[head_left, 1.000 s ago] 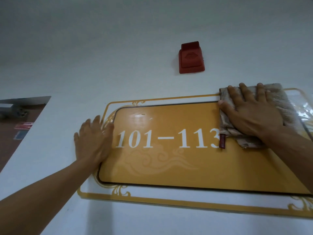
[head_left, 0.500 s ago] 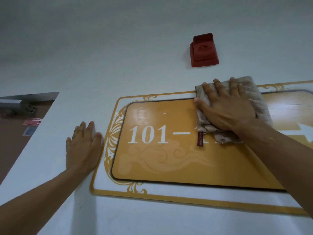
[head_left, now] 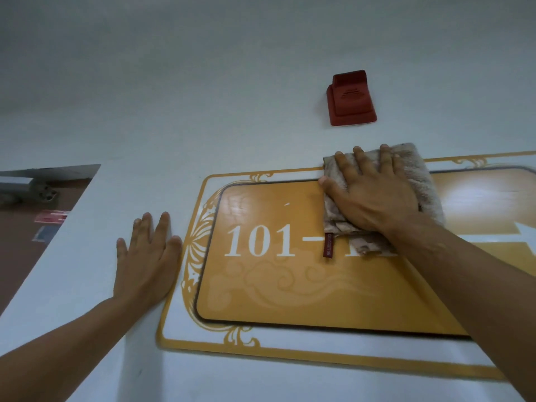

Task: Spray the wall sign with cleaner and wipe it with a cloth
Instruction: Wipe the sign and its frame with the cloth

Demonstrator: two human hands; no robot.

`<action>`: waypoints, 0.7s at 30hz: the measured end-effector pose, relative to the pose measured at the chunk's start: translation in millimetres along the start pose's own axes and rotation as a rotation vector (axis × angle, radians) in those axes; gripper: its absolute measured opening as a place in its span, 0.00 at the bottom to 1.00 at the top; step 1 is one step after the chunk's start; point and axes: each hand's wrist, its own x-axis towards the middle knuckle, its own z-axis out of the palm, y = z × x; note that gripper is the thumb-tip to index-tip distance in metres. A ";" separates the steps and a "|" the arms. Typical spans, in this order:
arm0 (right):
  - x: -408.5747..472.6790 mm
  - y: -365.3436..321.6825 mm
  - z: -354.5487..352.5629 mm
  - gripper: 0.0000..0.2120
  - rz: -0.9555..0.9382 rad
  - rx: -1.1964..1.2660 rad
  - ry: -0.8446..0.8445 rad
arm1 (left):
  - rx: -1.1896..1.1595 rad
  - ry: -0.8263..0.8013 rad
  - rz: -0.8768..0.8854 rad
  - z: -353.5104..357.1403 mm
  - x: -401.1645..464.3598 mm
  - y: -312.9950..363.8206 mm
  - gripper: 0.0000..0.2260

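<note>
**Cloth pressed on the sign's upper edge; left hand flat on the wall**

Sign [head_left: 290, 291]: an orange plate with rounded corners, mounted flat on a white wall [head_left: 203, 97]. Its long axis runs left to right, tilted slightly in this view, and its right end passes out of the picture. A white backing with an orange border line and scrollwork surrounds the plate. White numerals "101–" read across the middle; the digits that follow are covered. A white arrow [head_left: 519, 242] at the right edge of the view points right. A bright reflection lies on the plate's upper right area.

Cloth [head_left: 417, 181]: beige, folded, lying flat across the plate's top edge, so that part of it rests on the white backing above and part on the orange face. A small dark red tag [head_left: 329, 245] hangs from its lower left corner, over the numerals.

Right hand [head_left: 374, 195]: palm down on the cloth, fingers [head_left: 359, 162] spread wide and pointing up the wall, pressing the cloth against the sign. The forearm crosses the plate's lower right part.

Left hand [head_left: 146, 265]: open and flat on the bare wall just beside the sign's left border, fingers close together, pointing up, holding nothing. The thumb side touches or nearly touches the border; which cannot be told.

Other items: a red box [head_left: 352, 98] fixed to the wall above the sign, well apart from the cloth. At the left edge of the view, a recess shows a brown door [head_left: 17, 256].
</note>
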 end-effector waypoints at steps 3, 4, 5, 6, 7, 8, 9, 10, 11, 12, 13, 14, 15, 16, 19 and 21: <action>3.5 -22.2 3.6 0.40 -0.023 0.000 0.007 | 0.003 0.007 0.027 0.6 0.8 -2.3 0.35; 4.7 -29.0 5.2 0.40 -0.028 0.005 0.009 | 0.001 0.006 0.029 1.3 0.0 -3.4 0.34; 6.3 -34.6 6.2 0.40 -0.030 0.008 0.010 | 0.005 0.002 0.032 1.7 -0.3 -3.9 0.34; 7.2 -40.2 7.7 0.40 -0.033 0.009 0.008 | 0.019 -0.007 0.039 1.4 -0.6 -5.6 0.34; 7.9 -44.3 8.5 0.40 -0.036 0.007 0.008 | 0.033 -0.019 0.049 1.1 -0.9 -6.7 0.34; 8.7 -48.5 9.8 0.40 -0.039 0.007 0.012 | 0.045 -0.030 0.062 0.3 -0.2 -8.3 0.34; 9.4 -51.7 10.5 0.40 -0.041 0.009 0.016 | 0.052 -0.038 0.077 -0.3 0.3 -9.3 0.34; 10.2 -54.5 10.6 0.40 -0.042 0.012 0.019 | 0.051 -0.037 0.089 -0.5 1.2 -9.6 0.33; 10.5 -56.8 11.2 0.40 -0.041 0.017 0.018 | 0.048 -0.031 0.096 -0.2 1.5 -10.1 0.31; 10.9 -59.1 11.5 0.40 -0.041 0.017 0.017 | 0.042 -0.024 0.097 0.3 1.2 -10.4 0.30; 11.7 -61.2 11.4 0.40 -0.042 0.016 0.016 | 0.038 -0.023 0.096 0.6 1.2 -10.4 0.30; 12.4 -63.8 11.6 0.40 -0.045 0.015 0.015 | 0.035 -0.027 0.094 0.8 0.8 -10.5 0.31; 13.1 -66.6 11.5 0.40 -0.048 0.017 0.013 | 0.031 -0.033 0.095 0.6 0.6 -9.9 0.33; 13.7 -70.3 12.0 0.40 -0.052 0.019 0.010 | 0.026 -0.038 0.095 0.4 0.4 -10.0 0.34; 15.6 -85.4 14.7 0.40 -0.064 0.020 0.010 | 0.012 -0.036 0.097 -0.3 0.7 -9.8 0.34; 17.1 -101.3 19.0 0.41 -0.080 0.021 0.013 | 0.007 -0.036 0.102 -0.4 0.3 -11.7 0.34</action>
